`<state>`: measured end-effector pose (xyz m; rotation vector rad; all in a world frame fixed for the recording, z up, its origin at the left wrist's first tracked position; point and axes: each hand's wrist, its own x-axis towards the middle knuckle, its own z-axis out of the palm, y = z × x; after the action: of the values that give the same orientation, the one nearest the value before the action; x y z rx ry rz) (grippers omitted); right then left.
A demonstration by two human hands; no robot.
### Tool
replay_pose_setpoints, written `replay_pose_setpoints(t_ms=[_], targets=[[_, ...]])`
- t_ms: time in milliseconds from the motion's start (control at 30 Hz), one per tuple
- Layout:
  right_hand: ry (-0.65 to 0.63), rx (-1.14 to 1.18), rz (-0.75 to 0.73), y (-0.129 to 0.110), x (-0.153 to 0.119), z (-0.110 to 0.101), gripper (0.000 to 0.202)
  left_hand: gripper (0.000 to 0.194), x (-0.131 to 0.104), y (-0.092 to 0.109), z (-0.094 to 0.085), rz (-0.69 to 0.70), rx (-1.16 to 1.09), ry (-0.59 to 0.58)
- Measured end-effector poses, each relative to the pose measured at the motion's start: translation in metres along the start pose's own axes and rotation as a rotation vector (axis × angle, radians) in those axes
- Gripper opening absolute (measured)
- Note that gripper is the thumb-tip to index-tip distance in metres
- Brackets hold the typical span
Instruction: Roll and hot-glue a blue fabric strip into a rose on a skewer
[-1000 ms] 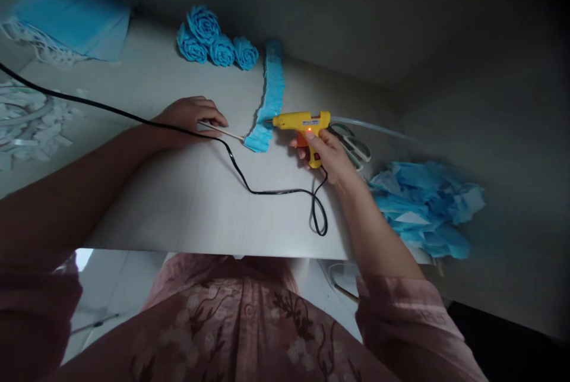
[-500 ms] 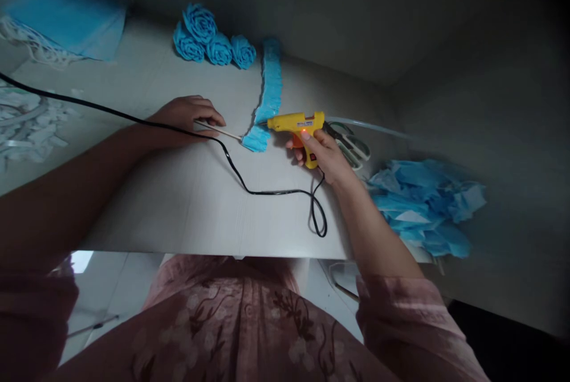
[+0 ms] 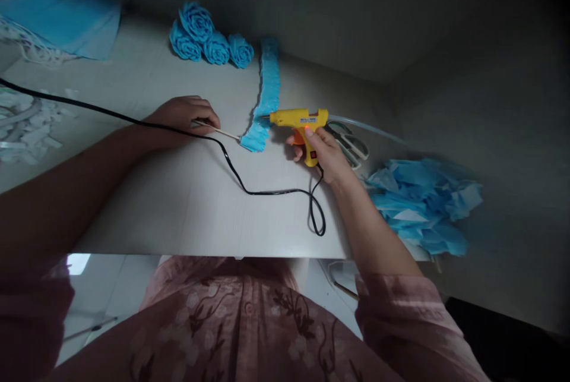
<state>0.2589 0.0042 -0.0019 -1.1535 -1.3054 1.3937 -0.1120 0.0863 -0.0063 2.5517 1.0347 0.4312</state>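
Observation:
My right hand (image 3: 324, 153) is wrapped round the grip of a yellow hot glue gun (image 3: 294, 119), a red light glowing on it. The gun's nozzle points left, at or just over a long ruffled blue strip (image 3: 269, 82) lying on the table; whether it touches I cannot tell. In my left hand (image 3: 189, 116) a thin wooden stick (image 3: 227, 132) is pinched, its far end against the strip's near end. A clear glue stick (image 3: 356, 122) juts from the back of the gun. The black cord (image 3: 276, 192) runs from the gun across the table and over my left forearm.
Several blue rolled flowers (image 3: 200, 37) sit at the back. Blue sheets with white loops (image 3: 66, 19) lie far left, above white scraps (image 3: 27, 120). Scissors (image 3: 354, 147) rest beside my right hand, and crumpled blue pieces (image 3: 418, 204) are piled to the right. A wall borders the table.
The glue gun's nozzle has moved slightly up along the blue strip, away from its near end. My left hand keeps its hold on the stick. The whole view has shifted a little.

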Motion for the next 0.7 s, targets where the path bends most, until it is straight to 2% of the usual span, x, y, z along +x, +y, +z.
replay_pose_setpoints(t_ms=[167, 333, 533, 700], targets=[[0.013, 0.002, -0.011, -0.001, -0.001, 0.002, 0.066, 0.056, 0.000, -0.001, -0.002, 0.002, -0.012, -0.020], [0.033, -0.029, 0.019, -0.003, -0.001, 0.002, 0.065, 0.060, -0.007, -0.009, -0.012, 0.025, -0.052, -0.047], [0.015, 0.007, -0.005, -0.003, -0.001, 0.003, 0.066, 0.082, -0.003, -0.007, -0.017, 0.038, -0.064, -0.035], [0.014, -0.002, 0.000, -0.003, -0.001, 0.003, 0.064, 0.074, 0.001, -0.006, -0.009, 0.041, -0.035, 0.016]])
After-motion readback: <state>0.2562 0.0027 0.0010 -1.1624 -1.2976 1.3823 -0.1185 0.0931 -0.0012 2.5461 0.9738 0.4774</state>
